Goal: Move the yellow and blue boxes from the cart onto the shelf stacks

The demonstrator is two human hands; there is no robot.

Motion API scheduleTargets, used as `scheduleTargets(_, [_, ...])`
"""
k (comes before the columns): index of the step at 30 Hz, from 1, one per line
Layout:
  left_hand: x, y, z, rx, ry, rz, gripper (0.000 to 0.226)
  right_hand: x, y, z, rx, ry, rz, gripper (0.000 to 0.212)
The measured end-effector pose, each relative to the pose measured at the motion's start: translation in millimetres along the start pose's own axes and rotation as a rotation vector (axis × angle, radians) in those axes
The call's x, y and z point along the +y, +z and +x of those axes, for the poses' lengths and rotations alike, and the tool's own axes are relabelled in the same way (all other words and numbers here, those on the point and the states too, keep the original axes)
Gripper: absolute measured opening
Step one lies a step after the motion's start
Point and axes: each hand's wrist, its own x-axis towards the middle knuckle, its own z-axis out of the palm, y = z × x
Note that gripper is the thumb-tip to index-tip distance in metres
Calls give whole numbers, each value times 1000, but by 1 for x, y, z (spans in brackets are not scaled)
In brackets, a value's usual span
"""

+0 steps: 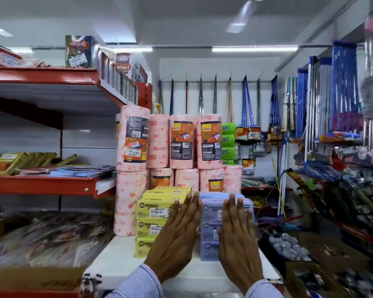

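A stack of yellow boxes (pixel 152 214) stands on a white shelf (pixel 116 261), with a stack of blue boxes (pixel 211 214) right beside it. Both stacks sit in front of pink paper-towel rolls (pixel 181 145). My left hand (pixel 177 235) is flat with fingers spread, pressed against the front of the stacks where yellow meets blue. My right hand (pixel 237 239) is also flat and spread, against the front of the blue stack. Neither hand holds anything. No cart is in view.
Red shelves (pixel 41 183) on the left carry packets and flat boxes. A cardboard box (pixel 30 278) sits at lower left. Mops and brooms (pixel 332 100) hang at the back and right, with cluttered goods (pixel 342 211) below them.
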Motion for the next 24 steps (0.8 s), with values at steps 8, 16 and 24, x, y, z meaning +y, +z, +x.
scheduleTargets(8, [34, 23, 33, -35, -23, 40, 68, 42, 4, 8, -20, 69, 37, 65])
scheduleTargets(16, [36, 31, 35, -66, -82, 53, 64, 43, 11, 12, -43, 18, 119, 69])
scheduleTargets(24, [40, 24, 35, -24, -89, 42, 63, 39, 4, 12, -26, 3, 123, 64])
